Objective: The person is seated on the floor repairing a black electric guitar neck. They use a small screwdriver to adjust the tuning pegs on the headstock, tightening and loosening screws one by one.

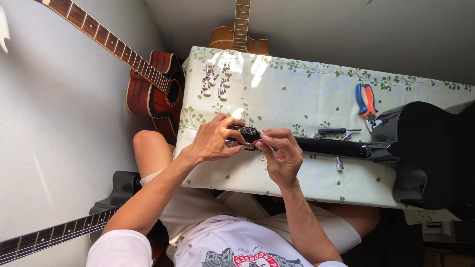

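We count four guitars: a black guitar [420,153] lying on the counter [297,89], a red-brown one [153,84] leaning at the far left wall, a tan one [240,39] behind the counter's far edge, and a dark one [64,232] at the near left. On the leaf-print cloth lie one pair of pliers [366,101] with blue and orange handles, one black-handled screwdriver [336,131], and a cluster of roughly ten small silver tuning pegs [216,79] at the far left corner.

The black guitar's long axis runs left to right, body at the right, neck pointing left, its headstock [242,137] at the counter's middle near edge.

Our left hand [213,141] arches over the headstock from the left, its grip clasped around it. Our right hand [282,153] comes up from the near side, wrist bent, its grip pinching something tiny at the headstock's right end; we cannot tell what
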